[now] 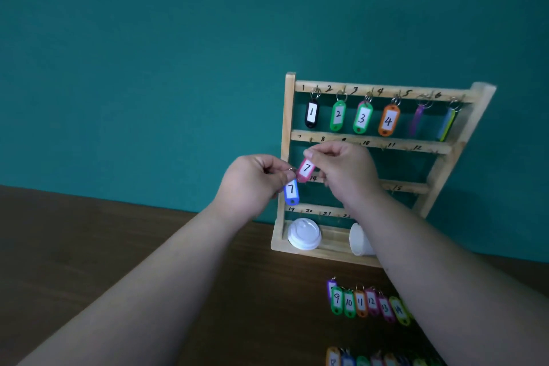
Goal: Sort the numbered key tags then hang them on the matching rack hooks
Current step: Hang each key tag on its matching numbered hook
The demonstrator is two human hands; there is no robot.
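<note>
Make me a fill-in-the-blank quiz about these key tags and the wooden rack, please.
1. The right hand pinches the pink tag, numbered ____.
2. The left hand holds the blue tag by its metal ____.
3. On the rack, the orange tag hangs under hook number ____.

Missing words: 7; ring; 4.

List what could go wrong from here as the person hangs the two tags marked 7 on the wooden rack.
1. The blue plastic key tag marked 7 dangles from a ring pinched by the left hand; it might slip and drop.
2. The right hand, pinching the pink plastic key tag marked 7, hides part of the second bar of the light wooden rack, so a tag could land on a neighbouring hook.
</note>
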